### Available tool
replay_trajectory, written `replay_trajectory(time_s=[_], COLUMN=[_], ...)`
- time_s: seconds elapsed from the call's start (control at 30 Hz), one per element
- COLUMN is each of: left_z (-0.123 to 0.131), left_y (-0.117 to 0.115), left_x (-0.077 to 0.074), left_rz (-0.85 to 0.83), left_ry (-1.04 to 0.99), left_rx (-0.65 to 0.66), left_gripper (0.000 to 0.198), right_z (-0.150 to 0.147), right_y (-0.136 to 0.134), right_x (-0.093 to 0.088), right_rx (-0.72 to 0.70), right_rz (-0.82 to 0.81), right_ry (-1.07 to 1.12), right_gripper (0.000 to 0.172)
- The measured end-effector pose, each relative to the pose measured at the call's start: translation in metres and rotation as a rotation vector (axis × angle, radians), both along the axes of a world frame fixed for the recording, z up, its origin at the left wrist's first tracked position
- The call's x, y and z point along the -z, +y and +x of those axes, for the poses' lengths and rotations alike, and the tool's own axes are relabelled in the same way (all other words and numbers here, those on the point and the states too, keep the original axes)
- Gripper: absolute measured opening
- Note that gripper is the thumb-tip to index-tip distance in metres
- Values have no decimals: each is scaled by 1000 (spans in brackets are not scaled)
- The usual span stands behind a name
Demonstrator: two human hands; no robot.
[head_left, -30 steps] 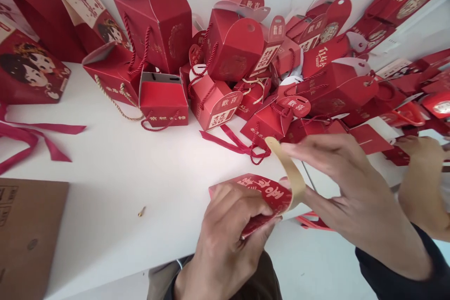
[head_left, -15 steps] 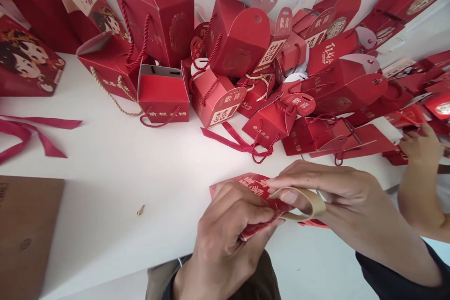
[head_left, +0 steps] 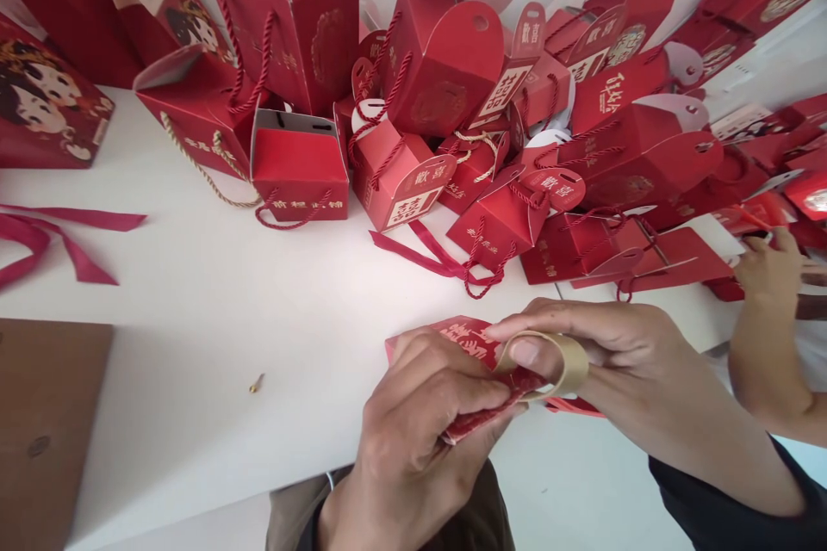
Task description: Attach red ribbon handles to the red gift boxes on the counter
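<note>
A red printed card or flat box [head_left: 466, 337] with pale lettering is at the front edge of the white table. My left hand [head_left: 430, 422] pinches its folded red lower part between thumb and fingers. On the right, my right hand [head_left: 613, 362] has its fingers closed round a looped beige ribbon [head_left: 574, 368], with the thumb inside the loop. The ribbon meets the red piece between my two hands. What the fingertips press on underneath is hidden.
Red gift boxes with rope handles [head_left: 301, 168] crowd the back of the white table [head_left: 194, 310]. Magenta ribbons [head_left: 83, 219], a small gold piece [head_left: 257, 383] and a brown cardboard box [head_left: 48, 422] lie left. Another person's hand [head_left: 768, 271] is at far right.
My right hand has shifted slightly left, and the beige loop has moved with it and changed shape a little. My left hand keeps its pinch. The view has moved slightly.
</note>
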State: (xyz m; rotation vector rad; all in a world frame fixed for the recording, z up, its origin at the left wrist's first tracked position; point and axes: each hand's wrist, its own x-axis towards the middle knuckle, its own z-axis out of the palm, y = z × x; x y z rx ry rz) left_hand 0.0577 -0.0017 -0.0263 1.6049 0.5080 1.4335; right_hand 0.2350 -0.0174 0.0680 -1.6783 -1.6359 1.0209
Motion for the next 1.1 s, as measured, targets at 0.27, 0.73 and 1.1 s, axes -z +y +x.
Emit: replay_trajectory(time_s=[0.27,0.73,1.1], left_z=[0,0,0], left_y=[0,3,2], left_x=[2,2,2], left_rz=[21,38,17], left_ry=[-11,15,38], left_rx=[-1,20,15], left_gripper=[20,14,14], right_z=[5,8,13], right_y=[0,1,1], right_x=[-1,1,2], right_rx=[49,7,3], right_rz=[-203,-185,-193], right_ry=[123,93,133], right_gripper=[16,14,12])
